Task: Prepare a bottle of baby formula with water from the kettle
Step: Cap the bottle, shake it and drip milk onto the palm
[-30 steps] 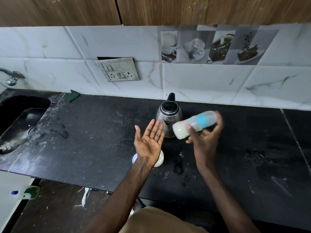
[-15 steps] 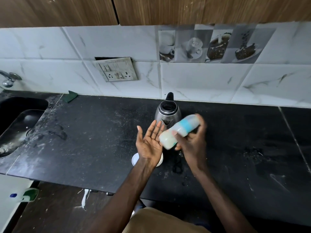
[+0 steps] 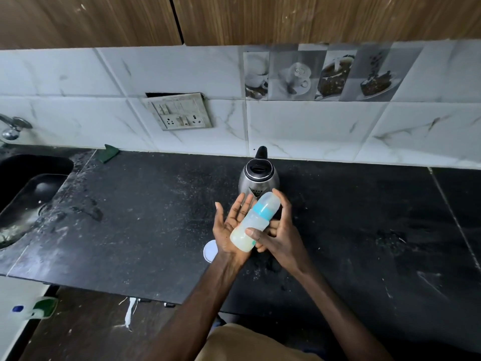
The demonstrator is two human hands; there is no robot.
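The capped bottle (image 3: 256, 221), tilted with its milky base low and its cap toward the kettle (image 3: 257, 178), lies against the upturned palm of the left hand (image 3: 229, 227), whose fingers are straight and grip nothing. The right hand (image 3: 282, 237) wraps thumb and fingers round the bottle's body. Both are above the middle of the tabletop (image 3: 156, 217), just in front of the kettle, which stands near the back edge. This looks like the mixing step. It is best done by rolling or tapping the bottle gently on the palm, cap end high and grip firm, so the powder dissolves without leaks.
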